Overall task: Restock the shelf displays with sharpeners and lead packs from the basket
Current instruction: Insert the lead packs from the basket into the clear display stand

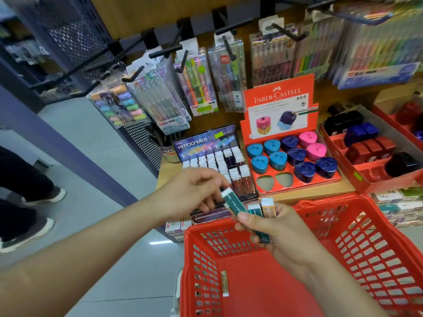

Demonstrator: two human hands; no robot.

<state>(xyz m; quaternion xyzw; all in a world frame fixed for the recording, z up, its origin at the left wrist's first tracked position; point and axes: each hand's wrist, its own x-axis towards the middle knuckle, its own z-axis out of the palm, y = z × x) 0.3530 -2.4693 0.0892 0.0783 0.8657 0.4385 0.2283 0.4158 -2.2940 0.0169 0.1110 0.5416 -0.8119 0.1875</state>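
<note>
Two hands are pictured over the far left corner of the red basket. A teal lead pack is pinched at its white-capped end by the curled fingers and thumb of the left hand, just above the basket's far rim. The pack's lower end is covered by the thumb of the right hand, whose fingers are closed round a small bundle of lead packs, one teal and one tan, held upright over the basket's interior. One more loose pack is seen lying flat on the basket floor, near its left wall. Beyond the basket's far left corner, a Hi-Polymer lead display is stood on the wooden shelf. Directly beyond the far rim, a red Faber-Castell sharpener tray is shown. Light blue, navy and pink sharpeners are seated in it, and two slots nearest the basket are unfilled. Beyond the basket's far right corner, a second red tray is loaded with black, blue and dark red block sharpeners. Pen packs are hung on black hooks higher up. Well to the left of the basket, a person's shoes are visible.
</note>
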